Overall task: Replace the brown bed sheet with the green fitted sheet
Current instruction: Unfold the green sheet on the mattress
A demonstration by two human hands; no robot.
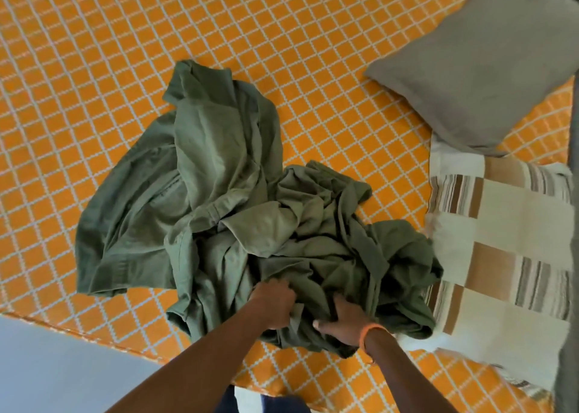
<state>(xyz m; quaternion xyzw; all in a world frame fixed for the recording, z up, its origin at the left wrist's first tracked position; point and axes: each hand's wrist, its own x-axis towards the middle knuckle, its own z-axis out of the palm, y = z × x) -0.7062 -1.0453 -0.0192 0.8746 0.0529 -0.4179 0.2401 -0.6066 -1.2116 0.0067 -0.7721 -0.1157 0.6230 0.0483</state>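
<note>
**Head view: both hands gathering the green sheet**

An orange mattress with a white grid pattern (313,52) fills the frame. On it lies the crumpled green cotton fitted sheet (219,209), its bulk near the front edge. The left hand (274,303) and right hand (340,318) each clutch folds. Better to hunt out an elastic corner seam before lifting, so it opens cleanly.

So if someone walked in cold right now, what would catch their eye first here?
The crumpled green sheet heaped mid-bed on the bright orange checked mattress, with the left hand and right hand both gripping its near edge. Next, to the right, the grey pillow at the top and the brown-and-cream striped pillow below it.
</note>
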